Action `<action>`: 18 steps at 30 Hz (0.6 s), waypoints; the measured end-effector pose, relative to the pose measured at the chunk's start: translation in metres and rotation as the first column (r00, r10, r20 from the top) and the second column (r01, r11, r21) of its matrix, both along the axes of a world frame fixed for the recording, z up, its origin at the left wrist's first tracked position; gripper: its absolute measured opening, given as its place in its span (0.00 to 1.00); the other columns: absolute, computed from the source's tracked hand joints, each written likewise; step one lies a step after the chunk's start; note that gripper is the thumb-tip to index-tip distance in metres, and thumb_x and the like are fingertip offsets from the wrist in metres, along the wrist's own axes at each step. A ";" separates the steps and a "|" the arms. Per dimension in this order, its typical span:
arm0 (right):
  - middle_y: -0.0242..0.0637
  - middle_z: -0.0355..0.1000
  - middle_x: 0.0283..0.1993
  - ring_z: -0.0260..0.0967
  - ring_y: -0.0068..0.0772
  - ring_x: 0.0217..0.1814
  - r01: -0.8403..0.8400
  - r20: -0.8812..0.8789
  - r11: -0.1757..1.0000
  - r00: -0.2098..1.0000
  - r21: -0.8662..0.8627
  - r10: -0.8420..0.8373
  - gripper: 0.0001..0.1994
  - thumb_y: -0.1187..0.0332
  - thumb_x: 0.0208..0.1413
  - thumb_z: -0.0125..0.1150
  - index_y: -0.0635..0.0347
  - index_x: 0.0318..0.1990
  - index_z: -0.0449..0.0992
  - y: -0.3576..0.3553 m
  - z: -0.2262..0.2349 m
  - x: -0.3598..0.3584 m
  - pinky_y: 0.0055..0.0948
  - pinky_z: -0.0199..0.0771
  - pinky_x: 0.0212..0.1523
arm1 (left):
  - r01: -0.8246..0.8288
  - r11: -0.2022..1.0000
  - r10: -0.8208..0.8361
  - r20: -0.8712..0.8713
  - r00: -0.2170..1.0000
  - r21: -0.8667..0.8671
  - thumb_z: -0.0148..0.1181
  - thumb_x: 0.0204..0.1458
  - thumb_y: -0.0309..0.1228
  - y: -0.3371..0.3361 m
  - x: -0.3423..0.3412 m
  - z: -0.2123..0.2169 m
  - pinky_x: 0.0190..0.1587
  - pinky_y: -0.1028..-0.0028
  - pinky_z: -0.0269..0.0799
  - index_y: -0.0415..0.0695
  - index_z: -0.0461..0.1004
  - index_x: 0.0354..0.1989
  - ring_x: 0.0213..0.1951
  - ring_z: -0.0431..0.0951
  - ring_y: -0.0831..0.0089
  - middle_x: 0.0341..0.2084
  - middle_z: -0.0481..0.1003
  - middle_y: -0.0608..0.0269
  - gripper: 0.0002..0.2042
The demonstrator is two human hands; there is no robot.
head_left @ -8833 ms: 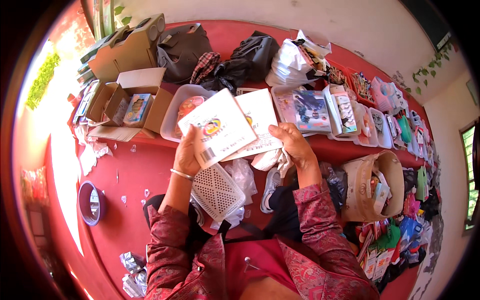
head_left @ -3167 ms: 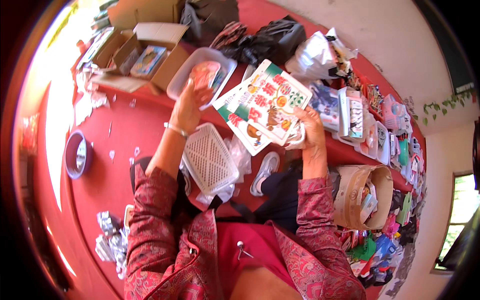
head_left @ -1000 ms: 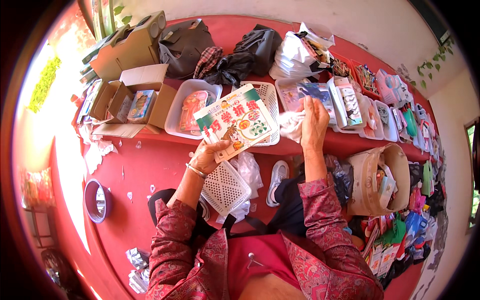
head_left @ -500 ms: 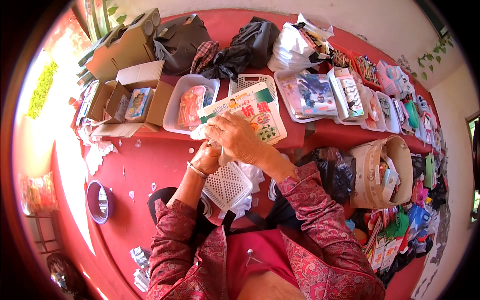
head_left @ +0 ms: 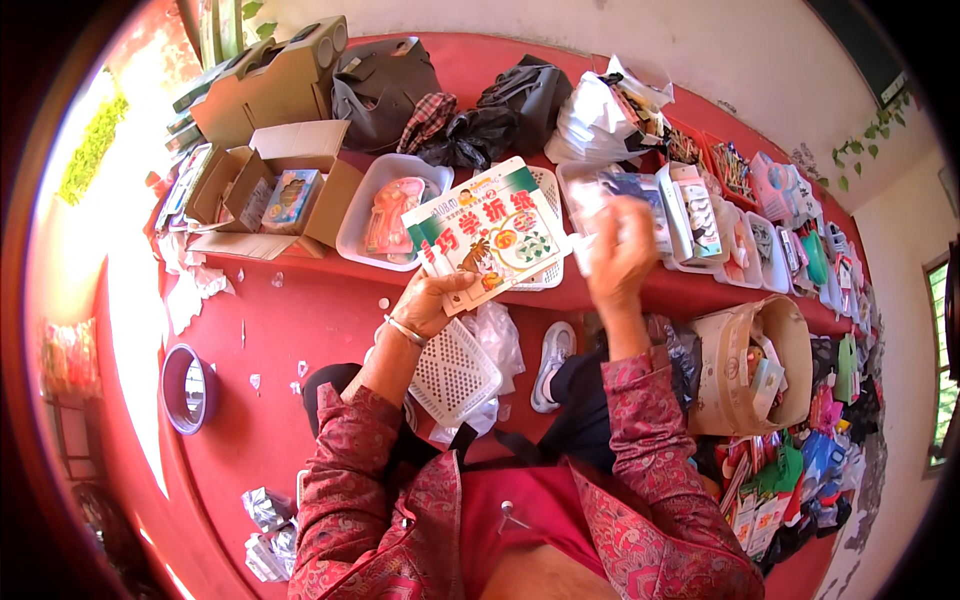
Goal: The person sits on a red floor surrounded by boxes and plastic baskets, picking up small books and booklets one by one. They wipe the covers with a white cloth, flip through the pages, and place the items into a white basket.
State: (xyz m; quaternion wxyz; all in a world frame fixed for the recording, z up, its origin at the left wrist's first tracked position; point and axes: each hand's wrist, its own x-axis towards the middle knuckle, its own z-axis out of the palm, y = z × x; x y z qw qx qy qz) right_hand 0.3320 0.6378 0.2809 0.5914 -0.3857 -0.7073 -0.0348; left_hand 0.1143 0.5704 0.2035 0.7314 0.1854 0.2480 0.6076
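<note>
Holding a colourful booklet by its lower edge, our left hand grips it tilted above the red step, over a white tray and a white basket. Our right hand is raised and blurred in front of a clear tray of packets; we cannot tell whether it grasps anything. We judge we are mid-sorting, booklet not yet set down; placing it next calls for a clear spot among the trays
</note>
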 end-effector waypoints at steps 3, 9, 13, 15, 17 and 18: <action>0.40 0.66 0.29 0.66 0.43 0.32 -0.289 0.259 0.956 0.921 -0.042 0.290 0.03 0.76 0.46 0.52 0.63 0.30 0.70 -0.031 -0.010 -0.043 0.33 0.66 0.32 | 0.016 1.000 -0.017 0.032 0.999 0.008 0.52 0.42 0.12 0.000 0.002 0.001 0.50 0.60 0.69 0.36 0.61 0.51 0.46 0.72 0.60 0.46 0.69 0.51 0.24; 0.36 0.65 0.26 0.67 0.36 0.27 -0.379 0.328 0.915 0.855 -0.136 0.403 0.04 0.73 0.43 0.56 0.59 0.29 0.69 -0.059 -0.024 -0.071 0.32 0.66 0.27 | 0.077 0.994 -0.080 0.046 0.996 0.075 0.50 0.46 0.16 -0.002 -0.006 -0.007 0.48 0.65 0.69 0.37 0.63 0.51 0.46 0.72 0.63 0.45 0.70 0.53 0.20; 0.35 0.66 0.26 0.67 0.36 0.27 -0.334 0.329 0.935 0.875 -0.118 0.354 0.04 0.73 0.43 0.58 0.58 0.27 0.70 -0.054 -0.024 -0.066 0.32 0.67 0.27 | 0.078 0.995 -0.079 0.001 0.997 0.054 0.52 0.46 0.17 -0.004 -0.004 0.001 0.45 0.66 0.71 0.37 0.65 0.49 0.42 0.74 0.65 0.42 0.72 0.57 0.19; 0.35 0.66 0.27 0.67 0.36 0.27 -0.292 0.377 0.953 0.877 -0.075 0.298 0.04 0.73 0.43 0.58 0.58 0.27 0.70 -0.055 -0.020 -0.063 0.33 0.67 0.27 | 0.077 0.996 -0.077 0.009 0.997 0.036 0.53 0.46 0.17 -0.004 -0.002 0.000 0.46 0.66 0.71 0.37 0.65 0.49 0.43 0.74 0.65 0.42 0.72 0.57 0.19; 0.35 0.66 0.27 0.67 0.36 0.27 -0.241 0.416 0.970 0.879 -0.033 0.233 0.04 0.73 0.42 0.59 0.57 0.27 0.70 -0.053 -0.016 -0.056 0.33 0.67 0.27 | 0.099 0.994 -0.099 0.015 0.995 0.038 0.53 0.45 0.16 -0.005 -0.003 0.003 0.49 0.63 0.70 0.36 0.62 0.51 0.46 0.72 0.62 0.46 0.70 0.55 0.22; 0.34 0.66 0.26 0.67 0.37 0.27 -0.204 0.435 0.978 0.877 -0.044 0.203 0.04 0.72 0.42 0.59 0.57 0.27 0.70 -0.049 -0.017 -0.051 0.32 0.67 0.27 | 0.110 0.993 -0.111 0.019 0.994 0.040 0.53 0.44 0.16 -0.005 -0.002 0.004 0.50 0.61 0.69 0.36 0.61 0.53 0.48 0.71 0.61 0.47 0.69 0.54 0.23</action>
